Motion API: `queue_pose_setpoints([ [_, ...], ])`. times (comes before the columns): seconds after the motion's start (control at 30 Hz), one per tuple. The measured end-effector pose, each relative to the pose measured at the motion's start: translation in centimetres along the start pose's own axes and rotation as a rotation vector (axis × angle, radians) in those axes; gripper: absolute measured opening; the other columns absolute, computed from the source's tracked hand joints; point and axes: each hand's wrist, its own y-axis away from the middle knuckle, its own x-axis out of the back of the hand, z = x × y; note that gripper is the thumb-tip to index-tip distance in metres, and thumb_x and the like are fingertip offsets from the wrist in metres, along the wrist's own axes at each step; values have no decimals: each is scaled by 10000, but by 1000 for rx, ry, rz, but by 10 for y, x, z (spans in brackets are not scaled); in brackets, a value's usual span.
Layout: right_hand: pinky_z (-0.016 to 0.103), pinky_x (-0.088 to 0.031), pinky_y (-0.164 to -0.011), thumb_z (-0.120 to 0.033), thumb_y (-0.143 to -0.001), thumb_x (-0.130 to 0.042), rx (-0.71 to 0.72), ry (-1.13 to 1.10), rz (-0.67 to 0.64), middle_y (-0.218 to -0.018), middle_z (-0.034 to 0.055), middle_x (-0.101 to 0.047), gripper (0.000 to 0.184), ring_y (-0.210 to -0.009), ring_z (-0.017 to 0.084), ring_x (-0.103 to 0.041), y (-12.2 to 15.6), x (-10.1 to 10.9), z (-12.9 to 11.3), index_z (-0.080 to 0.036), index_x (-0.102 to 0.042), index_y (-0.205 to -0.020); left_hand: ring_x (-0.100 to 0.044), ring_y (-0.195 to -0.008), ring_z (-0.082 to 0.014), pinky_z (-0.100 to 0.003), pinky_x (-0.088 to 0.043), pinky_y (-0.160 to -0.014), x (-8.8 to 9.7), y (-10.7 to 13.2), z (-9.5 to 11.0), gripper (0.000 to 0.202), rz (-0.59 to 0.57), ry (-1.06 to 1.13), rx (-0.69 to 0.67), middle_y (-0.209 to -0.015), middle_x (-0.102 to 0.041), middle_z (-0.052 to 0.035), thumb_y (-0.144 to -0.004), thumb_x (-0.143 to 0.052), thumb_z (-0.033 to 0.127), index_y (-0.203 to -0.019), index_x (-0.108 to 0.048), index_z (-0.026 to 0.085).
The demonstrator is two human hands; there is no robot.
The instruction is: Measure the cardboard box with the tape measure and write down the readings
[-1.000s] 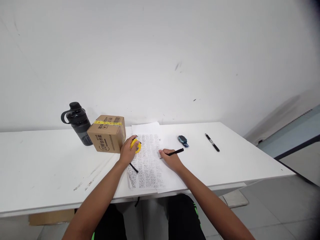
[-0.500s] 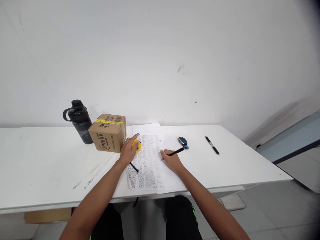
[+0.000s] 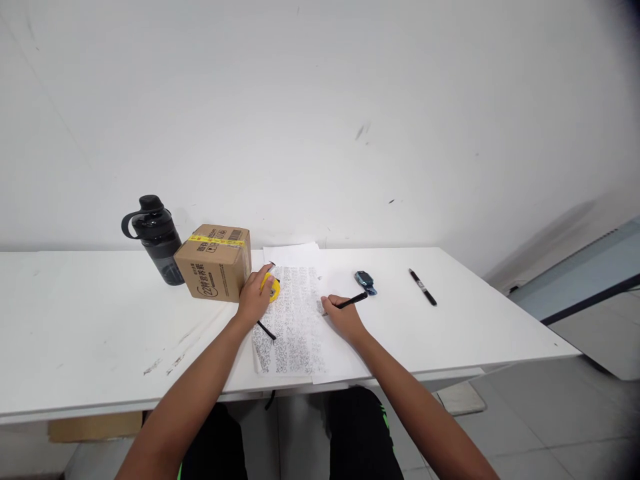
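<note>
Head view shows the person's right hand [image 3: 345, 319] closed in a writing pinch around a slim black pen [image 3: 353, 301], whose lower end points down at the paper, a low grip that appears chosen for fine control; whether the tip touches is too small to tell. Fingers and thumb of the left hand [image 3: 254, 300] curl partway around a round yellow tape measure [image 3: 272, 289] at the sheet's upper left, and the hand's position there probably helps to steady the page. Just beside it stands a brown cardboard box [image 3: 213, 263] with a yellow strip across its top. Flat on the white surface [image 3: 465, 320], between the two hands, lies the white paper sheet [image 3: 293, 327], covered in dense columns of small dark marks, illegible here, above another, paler sheet.
</note>
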Motion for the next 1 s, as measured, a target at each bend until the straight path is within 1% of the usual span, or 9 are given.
queue_pose_setpoints([
  [0.13, 256, -266, -533, -460, -802, -504, 8, 18, -77, -518, -46, -317, 419, -539, 115, -322, 0, 1, 0, -212, -329, -514, -566, -1060, -216, -376, -417, -973, 0, 0, 0, 421, -6, -11, 6, -1133, -594, -62, -946, -356, 441, -1309, -509, 292],
  [0.2, 256, -271, -532, -477, -800, -501, 6, 21, -40, -515, -45, -324, 423, -536, 116, -326, -1, 0, 2, -212, -338, -513, -566, -1061, -215, -374, -416, -975, 0, 0, 0, 424, -6, -13, 12, -1122, -595, -61, -947, -351, 440, -1312, -507, 292],
  [0.33, 257, -246, -515, -475, -806, -494, -33, 33, 57, -517, -56, -276, 417, -526, 111, -287, -1, -1, 4, -219, -316, -529, -565, -1068, -213, -372, -410, -981, 0, 0, -2, 429, -5, -8, 14, -1105, -590, -60, -948, -346, 437, -1320, -502, 291],
  [0.43, 255, -240, -515, -472, -809, -495, -22, 29, 9, -517, -57, -268, 430, -526, 109, -280, 0, -1, 3, -219, -291, -527, -563, -1074, -212, -368, -413, -978, 0, 1, -2, 426, -5, -9, 7, -1104, -588, -59, -948, -346, 431, -1321, -501, 295],
  [0.53, 256, -267, -527, -491, -805, -499, -10, 14, -25, -515, -49, -313, 434, -534, 114, -316, 0, -1, 1, -216, -323, -519, -565, -1075, -210, -362, -422, -967, 1, 1, -2, 413, 2, -12, -3, -1100, -594, -58, -948, -355, 416, -1311, -508, 295],
  [0.63, 256, -261, -522, -482, -794, -507, -34, 14, 8, -505, -52, -306, 425, -525, 114, -309, 0, -1, 1, -218, -327, -515, -565, -1074, -209, -364, -429, -961, 1, 2, -1, 378, 12, -12, 0, -1117, -592, -60, -947, -360, 405, -1252, -548, 286],
  [0.73, 256, -255, -523, -457, -800, -500, -44, 15, 7, -508, -57, -290, 413, -521, 110, -293, 0, -1, 2, -218, -320, -515, -547, -1104, -215, -378, -420, -974, 0, 2, -2, 356, 16, 0, 11, -1151, -580, -65, -951, -344, 410, -1202, -558, 275],
  [0.83, 257, -261, -537, -454, -813, -493, -27, 19, 38, -525, -56, -291, 404, -539, 112, -305, 1, -1, 3, -214, -340, -527, -541, -1109, -216, -384, -413, -980, 0, 1, -2, 352, 10, 5, 10, -1153, -578, -66, -954, -331, 418, -1191, -547, 273],
  [1.0, 260, -259, -529, -455, -816, -479, -39, 42, 93, -517, -54, -296, 406, -531, 115, -305, 0, -1, 3, -220, -311, -531, -548, -1089, -216, -380, -417, -960, 0, 1, -2, 344, -1, -1, 3, -1143, -580, -65, -954, -334, 415, -1182, -545, 269],
])
